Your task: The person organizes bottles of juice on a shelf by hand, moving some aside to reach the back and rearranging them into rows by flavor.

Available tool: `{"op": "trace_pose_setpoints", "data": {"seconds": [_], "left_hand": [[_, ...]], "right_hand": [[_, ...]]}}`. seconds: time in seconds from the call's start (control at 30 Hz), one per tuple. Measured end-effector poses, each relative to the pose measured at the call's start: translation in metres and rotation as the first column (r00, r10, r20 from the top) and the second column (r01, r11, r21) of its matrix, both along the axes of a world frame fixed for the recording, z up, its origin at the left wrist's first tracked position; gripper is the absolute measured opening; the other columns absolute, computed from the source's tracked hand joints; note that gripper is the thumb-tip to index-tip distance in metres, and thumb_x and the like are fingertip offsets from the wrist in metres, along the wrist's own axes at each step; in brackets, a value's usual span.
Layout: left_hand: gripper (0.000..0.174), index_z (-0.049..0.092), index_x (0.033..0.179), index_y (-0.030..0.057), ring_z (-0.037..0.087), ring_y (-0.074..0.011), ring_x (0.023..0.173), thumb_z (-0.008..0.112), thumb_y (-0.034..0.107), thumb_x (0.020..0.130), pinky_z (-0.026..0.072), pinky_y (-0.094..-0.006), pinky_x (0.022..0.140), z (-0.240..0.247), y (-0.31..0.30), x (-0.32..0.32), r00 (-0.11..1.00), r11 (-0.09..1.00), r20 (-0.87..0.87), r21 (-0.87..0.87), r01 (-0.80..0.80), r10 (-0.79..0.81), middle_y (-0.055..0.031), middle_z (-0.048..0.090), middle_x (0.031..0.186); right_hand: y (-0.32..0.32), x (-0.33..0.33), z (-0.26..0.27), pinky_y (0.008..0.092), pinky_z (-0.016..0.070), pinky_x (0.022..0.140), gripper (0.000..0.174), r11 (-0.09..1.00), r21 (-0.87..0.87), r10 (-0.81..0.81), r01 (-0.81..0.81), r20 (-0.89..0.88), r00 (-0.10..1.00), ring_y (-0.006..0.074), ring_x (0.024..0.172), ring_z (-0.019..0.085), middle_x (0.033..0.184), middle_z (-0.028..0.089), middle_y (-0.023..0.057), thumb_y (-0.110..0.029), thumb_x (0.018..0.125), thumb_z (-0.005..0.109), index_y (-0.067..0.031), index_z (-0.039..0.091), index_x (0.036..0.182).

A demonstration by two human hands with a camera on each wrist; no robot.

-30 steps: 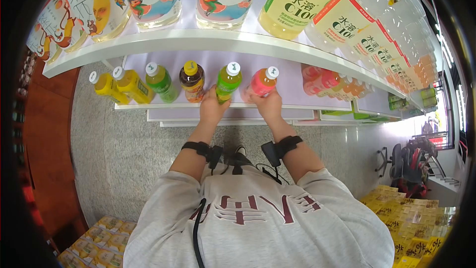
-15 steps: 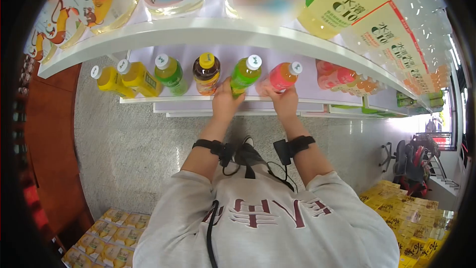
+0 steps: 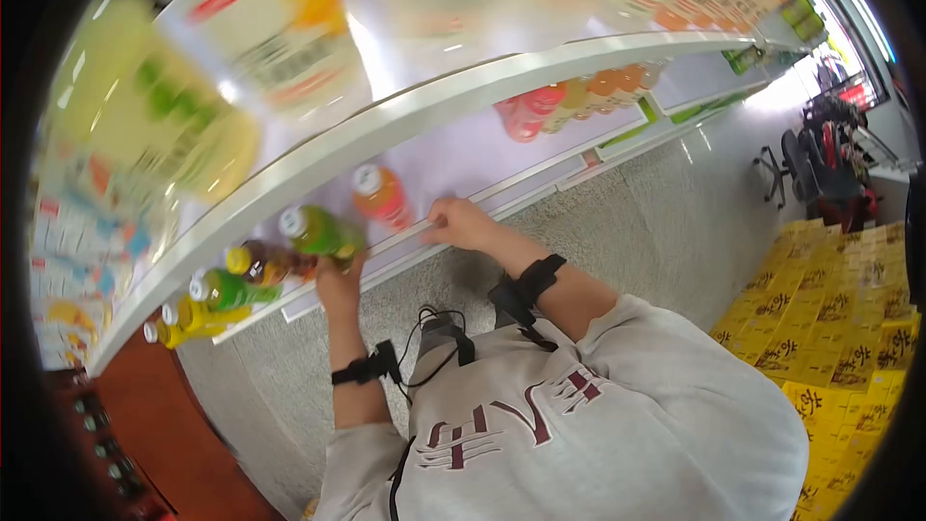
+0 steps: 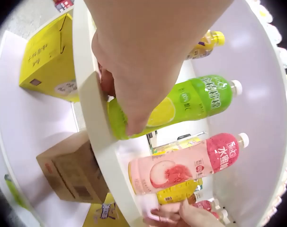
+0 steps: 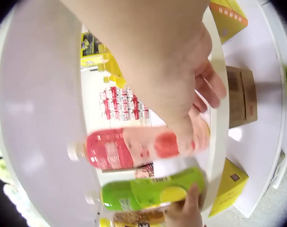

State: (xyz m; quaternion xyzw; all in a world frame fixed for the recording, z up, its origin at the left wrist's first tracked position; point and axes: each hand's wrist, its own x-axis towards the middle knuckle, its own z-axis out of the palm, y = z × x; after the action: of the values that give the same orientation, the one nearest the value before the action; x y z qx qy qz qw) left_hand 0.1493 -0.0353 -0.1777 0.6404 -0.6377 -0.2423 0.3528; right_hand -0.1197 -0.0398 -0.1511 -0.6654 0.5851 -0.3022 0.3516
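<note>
Green bottle (image 3: 323,230), centre-left of the head view, and the left hand (image 3: 340,280) has it by the bottom end. The fingers and thumb are wrapped round the base, a firm grasp. The left wrist view shows it closer: the thumb lies across the lime picture on the label, and the white cap points away from the hand. The bottle stands at the front of the shelf (image 3: 463,159), right at the white lip.

Just beside it, toward the upper right, stands the pink bottle (image 3: 379,195), also white-capped. The two are side by side and not quite touching.

Over to the right hand (image 3: 461,224), which sits right of the pink bottle at the shelf's front edge. In the right wrist view the fingers lie over the lip and the thumb is up against the pink bottle's base. Whether it is really gripping anything, I can't tell from here.

Running down toward the lower left of the head view, the row goes on with a brown bottle (image 3: 258,260), a second green bottle (image 3: 227,287), then yellow bottles (image 3: 183,320). Above them the upper shelf (image 3: 405,116) arcs across the frame, and everything on it is blurred. On the floor at the right edge sits a big stack of yellow cartons (image 3: 839,318). The left wrist view catches a cardboard box (image 4: 70,172) on a lower shelf.
</note>
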Motion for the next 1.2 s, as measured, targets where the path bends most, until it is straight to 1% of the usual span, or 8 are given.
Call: {"op": "trace_pose_setpoints", "data": {"seconds": [0.17,0.23,0.37,0.7,0.97,1.0,1.03,1.2], "left_hand": [[0.038,0.063,0.11,0.0033,0.065,-0.034,0.09,0.068,0.025,0.08,0.0509,-0.0423,0.076,0.05,0.033,-0.023,0.81,0.969,0.585,0.178,-0.173,0.037,-0.0203,0.066,0.098],[0.028,0.067,0.102,0.0036,0.067,-0.0317,0.078,0.067,0.022,0.082,0.0521,-0.0405,0.071,0.07,0.04,-0.055,0.865,0.962,0.501,0.223,-0.161,0.028,-0.0176,0.068,0.084],[0.023,0.068,0.1,0.004,0.065,-0.0187,0.067,0.066,0.019,0.083,0.0504,-0.0305,0.065,0.108,0.01,-0.159,0.957,0.993,0.276,0.096,0.065,-0.09,-0.0113,0.067,0.073],[0.021,0.068,0.098,0.0087,0.068,-0.0204,0.072,0.065,0.02,0.08,0.0531,-0.0319,0.064,0.127,-0.035,-0.261,0.973,0.978,0.107,0.06,0.201,-0.206,-0.0104,0.069,0.077],[0.013,0.066,0.093,0.0047,0.062,-0.0178,0.065,0.06,0.009,0.083,0.0493,-0.0295,0.062,0.115,0.002,-0.2,0.996,0.995,-0.078,-0.094,0.024,-0.032,-0.0085,0.066,0.072],[0.012,0.066,0.094,0.0024,0.06,-0.0145,0.063,0.059,0.007,0.085,0.0483,-0.0261,0.06,0.126,0.01,-0.194,0.923,0.973,-0.373,-0.16,-0.165,0.095,-0.0069,0.065,0.072],[0.011,0.065,0.094,0.0001,0.058,-0.0112,0.061,0.058,0.006,0.087,0.0472,-0.0226,0.058,0.134,0.015,-0.183,0.748,0.919,-0.64,-0.166,-0.356,0.174,-0.0052,0.064,0.073],[0.017,0.056,0.105,0.001,0.054,-0.0115,0.081,0.056,0.007,0.089,0.0462,-0.0263,0.075,0.125,0.024,-0.063,0.602,0.59,-0.707,-0.321,-0.741,0.371,-0.0049,0.059,0.091]], "right_hand": [[-0.006,-0.12,0.019,0.0337,0.0516,0.069,0.029,0.999,0.038,-0.024,0.017,0.174,0.985,0.0247,0.074,0.065,0.078,0.065,0.0144,-0.022,0.07,0.077,-0.0008,0.064,0.084],[-0.011,-0.164,0.018,0.033,0.0515,0.068,0.026,0.955,-0.021,-0.285,0.295,0.203,0.937,0.0231,0.073,0.066,0.078,0.066,0.0136,-0.019,0.072,0.075,0.0003,0.064,0.084],[-0.018,-0.215,0.019,0.0333,0.0515,0.067,0.024,0.946,-0.038,-0.298,0.321,0.288,0.91,0.0229,0.074,0.066,0.078,0.066,0.0127,-0.018,0.074,0.074,0.0002,0.064,0.085],[-0.016,-0.281,0.013,0.0301,0.0495,0.072,0.026,0.995,0.095,-0.017,-0.006,0.237,0.971,0.0159,0.081,0.062,0.086,0.067,0.0098,-0.022,0.081,0.068,-0.0021,0.065,0.098],[-0.019,-0.243,0.032,0.0252,0.0463,0.071,0.03,0.885,0.343,0.204,-0.316,0.325,0.923,0.0101,0.079,0.056,0.086,0.06,0.0012,-0.021,0.084,0.066,-0.0022,0.061,0.107],[-0.023,-0.234,0.034,0.0251,0.0462,0.071,0.03,0.867,0.364,0.227,-0.339,0.317,0.921,0.0099,0.079,0.056,0.087,0.06,0.001,-0.021,0.085,0.066,-0.002,0.06,0.107],[-0.027,-0.226,0.033,0.0251,0.0462,0.071,0.03,0.866,0.356,0.25,-0.352,0.302,0.92,0.0099,0.079,0.056,0.087,0.06,0.001,-0.021,0.085,0.066,-0.002,0.06,0.107],[-0.036,-0.168,0.042,0.0255,0.0461,0.07,0.029,0.749,0.454,0.339,-0.482,0.363,0.868,0.0102,0.08,0.055,0.089,0.061,0.002,-0.021,0.085,0.066,-0.0019,0.061,0.107]]}}
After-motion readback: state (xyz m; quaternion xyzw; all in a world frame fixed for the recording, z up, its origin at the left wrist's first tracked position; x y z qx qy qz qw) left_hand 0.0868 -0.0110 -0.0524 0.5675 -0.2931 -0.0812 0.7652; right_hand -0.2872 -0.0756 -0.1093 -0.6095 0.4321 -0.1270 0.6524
